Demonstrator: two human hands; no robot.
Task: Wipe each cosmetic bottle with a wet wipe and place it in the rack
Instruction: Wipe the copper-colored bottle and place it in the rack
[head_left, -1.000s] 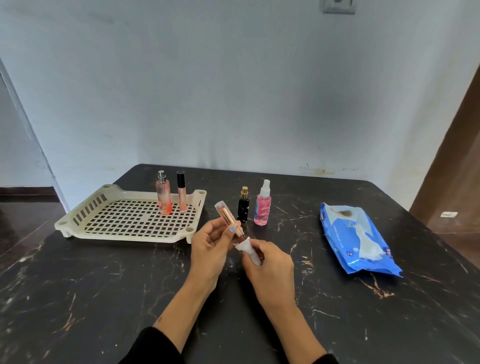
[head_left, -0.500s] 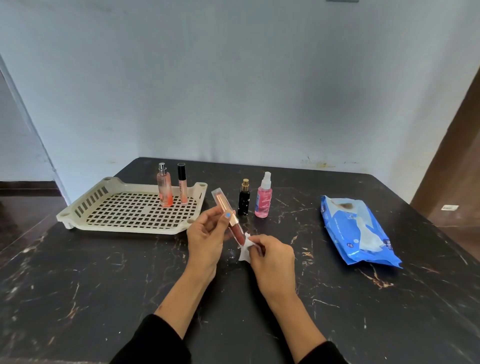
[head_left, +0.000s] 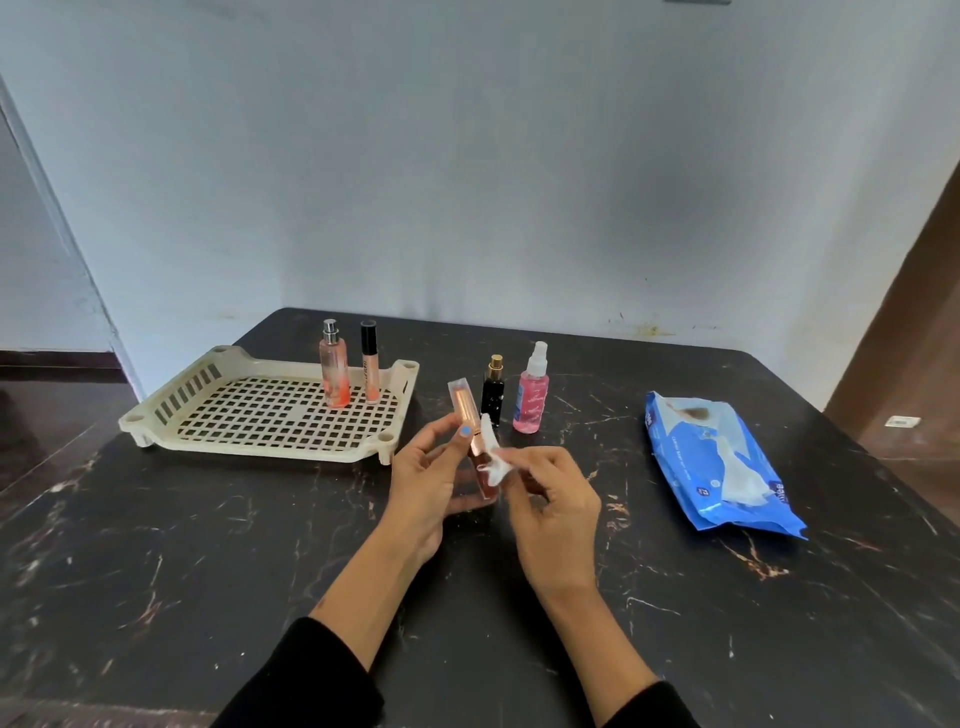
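Left of the hands, two bottles stand in the cream rack (head_left: 171, 415). The left hand (head_left: 426, 483) grips a rose-gold-capped tube (head_left: 470, 431), tilted upright; the right hand (head_left: 550, 499) pinches a white wipe (head_left: 493, 460) against it.

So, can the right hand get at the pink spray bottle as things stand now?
Probably not right away: the right hand pinches the wipe against the tube. The path to the pink spray bottle looks free; only the black bottle stands beside it.
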